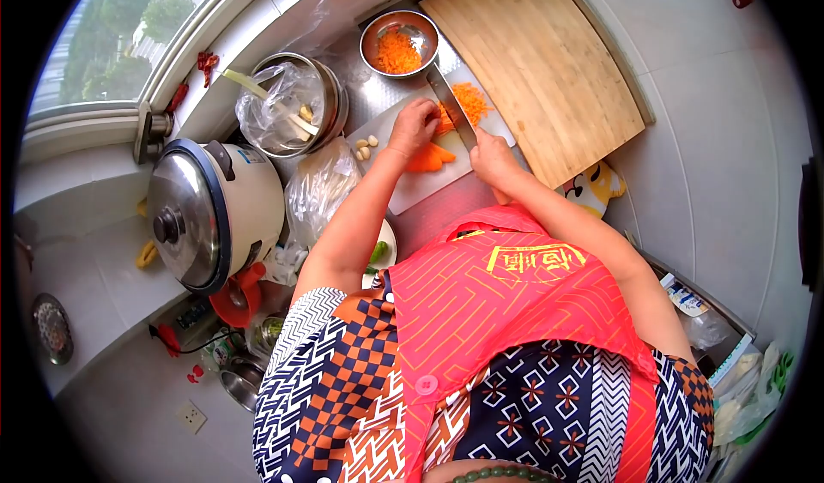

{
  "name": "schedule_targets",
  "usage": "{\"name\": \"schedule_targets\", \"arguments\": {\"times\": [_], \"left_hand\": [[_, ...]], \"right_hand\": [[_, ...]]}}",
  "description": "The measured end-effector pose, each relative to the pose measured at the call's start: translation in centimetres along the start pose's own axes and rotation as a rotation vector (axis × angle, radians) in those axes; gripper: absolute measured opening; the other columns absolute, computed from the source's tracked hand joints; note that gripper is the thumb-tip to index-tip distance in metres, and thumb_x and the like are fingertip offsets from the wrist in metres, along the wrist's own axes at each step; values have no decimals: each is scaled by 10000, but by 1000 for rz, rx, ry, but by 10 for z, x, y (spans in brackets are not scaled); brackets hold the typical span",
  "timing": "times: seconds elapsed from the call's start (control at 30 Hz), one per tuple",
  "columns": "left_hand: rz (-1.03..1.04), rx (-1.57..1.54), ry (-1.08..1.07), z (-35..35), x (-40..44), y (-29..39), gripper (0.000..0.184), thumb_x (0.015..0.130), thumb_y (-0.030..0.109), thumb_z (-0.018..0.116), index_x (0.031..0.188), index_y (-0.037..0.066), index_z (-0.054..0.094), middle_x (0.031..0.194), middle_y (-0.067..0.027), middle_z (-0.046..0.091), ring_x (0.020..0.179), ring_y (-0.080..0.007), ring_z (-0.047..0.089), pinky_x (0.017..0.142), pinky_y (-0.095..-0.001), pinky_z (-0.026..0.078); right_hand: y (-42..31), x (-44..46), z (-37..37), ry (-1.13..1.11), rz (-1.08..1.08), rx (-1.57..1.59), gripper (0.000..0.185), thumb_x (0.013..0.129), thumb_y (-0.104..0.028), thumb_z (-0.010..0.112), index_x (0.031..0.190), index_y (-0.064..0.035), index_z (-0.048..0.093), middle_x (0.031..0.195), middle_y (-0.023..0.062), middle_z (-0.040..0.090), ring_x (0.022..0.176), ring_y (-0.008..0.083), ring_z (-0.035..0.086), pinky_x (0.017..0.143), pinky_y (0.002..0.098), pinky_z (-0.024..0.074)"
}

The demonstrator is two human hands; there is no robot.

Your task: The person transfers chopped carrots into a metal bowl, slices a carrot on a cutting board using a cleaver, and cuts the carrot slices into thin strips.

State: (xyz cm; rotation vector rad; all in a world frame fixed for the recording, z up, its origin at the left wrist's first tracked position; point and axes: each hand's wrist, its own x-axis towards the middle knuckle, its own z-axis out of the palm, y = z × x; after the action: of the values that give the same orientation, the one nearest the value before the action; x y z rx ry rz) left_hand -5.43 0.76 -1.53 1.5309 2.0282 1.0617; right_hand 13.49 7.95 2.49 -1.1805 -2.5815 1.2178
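Note:
My right hand (493, 157) is wrapped round the handle of a kitchen knife (451, 105), its broad blade standing over the white cutting board (410, 196). Curled fingers of my left hand (415, 124) press on carrot beside the blade; the fingertips are partly hidden. Carrot slices (431, 158) lie on the board just below that hand. Across the blade, a heap of shredded carrot (469, 101) rests on the board. Several peeled garlic cloves (365, 147) sit at the board's left side. Beyond the board stands a metal bowl (366, 52) with more carrot shreds inside.
A large wooden board (541, 63) lies to the right. On the left are a metal pot (333, 97) with a plastic bag (276, 110) in it, a rice cooker (249, 193) and another plastic bag (322, 187). A plate (390, 247) with green peppers is near my left forearm.

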Motion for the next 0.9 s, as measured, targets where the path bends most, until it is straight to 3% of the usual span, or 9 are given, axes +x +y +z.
{"name": "schedule_targets", "arguments": {"times": [0.13, 0.23, 0.33, 0.43, 0.8, 0.9], "left_hand": [[15, -14, 13, -1, -1, 3, 149, 712, 40, 670, 838, 31, 590, 939, -121, 599, 888, -330, 582, 794, -376, 490], [72, -5, 36, 2, -3, 2, 154, 713, 34, 671, 844, 29, 591, 967, -120, 603, 907, -327, 583, 806, -373, 489], [141, 33, 57, 6, -4, 2, 167, 707, 12, 678, 848, 19, 589, 977, -126, 608, 894, -328, 594, 796, -366, 494], [165, 54, 64, 8, -5, 2, 184, 692, 8, 679, 852, 23, 588, 979, -120, 609, 919, -328, 586, 810, -371, 492], [168, 72, 67, 15, -4, -6, 209, 680, 22, 696, 867, 33, 603, 985, -115, 615, 933, -325, 585, 817, -376, 495], [182, 45, 104, 17, -4, -5, 126, 704, 48, 659, 810, 58, 592, 940, -107, 604, 910, -320, 567, 799, -384, 484]], "right_hand": [[-4, -6, -10, -47, 71, 132, 273, 801, -73, 499, 1047, 27, 560, 828, 316, 615, 827, 458, 614, 759, 509, 502], [-14, -15, -24, 0, -32, 47, 292, 813, -87, 445, 1049, 55, 544, 602, 228, 607, 569, 351, 646, 624, 448, 541], [-17, -19, -28, -57, -16, 10, 303, 810, -87, 449, 1063, 45, 548, 603, 226, 609, 577, 347, 650, 627, 449, 540], [-29, -25, -37, -112, 41, 46, 300, 804, -73, 488, 1076, 42, 541, 831, 315, 617, 822, 460, 614, 763, 515, 501], [-26, -20, -26, -95, -19, -61, 229, 804, -69, 503, 990, 64, 521, 805, 331, 610, 808, 479, 611, 750, 520, 504], [-25, -16, -23, -110, -13, -81, 215, 805, -68, 509, 972, 67, 517, 806, 328, 612, 814, 473, 615, 749, 519, 507]]}}
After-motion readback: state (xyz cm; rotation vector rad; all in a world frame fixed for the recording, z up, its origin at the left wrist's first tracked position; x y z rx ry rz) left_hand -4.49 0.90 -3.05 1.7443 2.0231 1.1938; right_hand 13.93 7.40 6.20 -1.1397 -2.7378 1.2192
